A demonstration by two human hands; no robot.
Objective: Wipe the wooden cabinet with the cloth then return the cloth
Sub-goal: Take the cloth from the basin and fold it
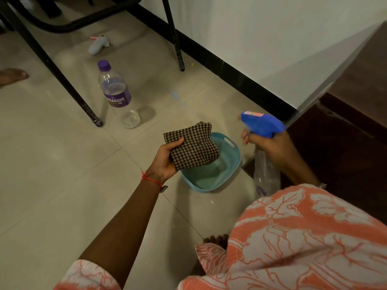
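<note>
Holding the cloth above the basket, your left hand pinches only one edge, fingers pressed together; it could slip. Your right hand is wrapped round the sprayer; a skewed nozzle would wet the floor instead of the cabinet.

Partly hidden "RADDHA" and "JAL" on the purple label of the water bottle.

I see cloth — brown-beige checked, folded, held up off floor; dark wooden cabinet — at right.
</note>
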